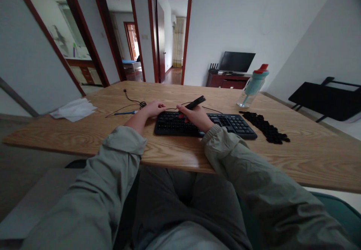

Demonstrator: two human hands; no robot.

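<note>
A black keyboard (225, 124) lies on the wooden table (175, 152) in front of me. My left hand (153, 109) rests at the keyboard's far left corner, fingers curled over its edge. My right hand (196, 117) hovers over the keys in the middle, closed round a slim black tool (196, 102) that points up and to the right. A pile of loose black keycaps (265, 126) lies just right of the keyboard.
A clear water bottle (254, 85) with a teal and red lid stands behind the keycaps. A black cable (132, 100) and a blue pen (125, 112) lie left of my left hand. White tissue (73, 109) sits at the table's left end.
</note>
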